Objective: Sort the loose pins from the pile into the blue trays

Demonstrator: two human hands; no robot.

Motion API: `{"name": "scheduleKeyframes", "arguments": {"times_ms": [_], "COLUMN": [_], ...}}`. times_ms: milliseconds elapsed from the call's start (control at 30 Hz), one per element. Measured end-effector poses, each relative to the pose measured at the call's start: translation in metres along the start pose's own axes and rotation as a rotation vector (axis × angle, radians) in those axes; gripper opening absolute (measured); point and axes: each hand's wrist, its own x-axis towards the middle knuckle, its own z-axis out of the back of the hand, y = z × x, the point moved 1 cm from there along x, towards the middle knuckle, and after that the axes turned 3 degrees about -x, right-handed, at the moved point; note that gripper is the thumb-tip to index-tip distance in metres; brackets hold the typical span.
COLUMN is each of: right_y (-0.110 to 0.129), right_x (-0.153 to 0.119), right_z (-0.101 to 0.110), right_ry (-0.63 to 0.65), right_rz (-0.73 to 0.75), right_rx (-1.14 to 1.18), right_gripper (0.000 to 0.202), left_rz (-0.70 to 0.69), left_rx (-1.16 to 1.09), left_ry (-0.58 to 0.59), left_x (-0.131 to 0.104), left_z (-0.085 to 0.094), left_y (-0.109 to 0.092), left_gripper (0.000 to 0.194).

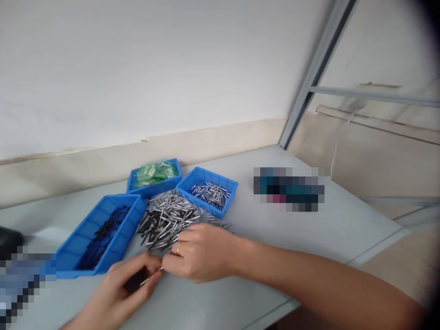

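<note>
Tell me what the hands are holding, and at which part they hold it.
The left hand and right hand pinch one thin metal pin between them, seemingly one hand at each end. A dark part sits at the left hand's end; details are blurred.

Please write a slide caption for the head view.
Both hands meet over one pin beside a pin pile and blue trays.
</note>
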Motion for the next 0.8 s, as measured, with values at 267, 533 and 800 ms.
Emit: {"name": "scheduleKeyframes", "arguments": {"times_ms": [267,533,800], "right_y": [-0.002,-0.011,-0.009], "right_x": [0.002,0.000,-0.003], "right_z": [-0.008,-0.016,-0.020], "right_ry": [0.042,0.103,0.187], "right_rz": [0.042,0.086,0.050], "right_rx": [0.015,-0.011,0.010], "right_gripper": [0.016,0.022,0.019], "left_rz": [-0.002,0.054,0.111], "left_rx": [-0.005,-0.066,-0.153], "left_ry": [0.022,0.001,0.020], "left_x": [0.002,0.008,0.012], "left_z": [0.003,0.001,-0.002], "left_y": [-0.005,-0.005,0.000], "left_gripper": [0.018,0.024,0.024]}}
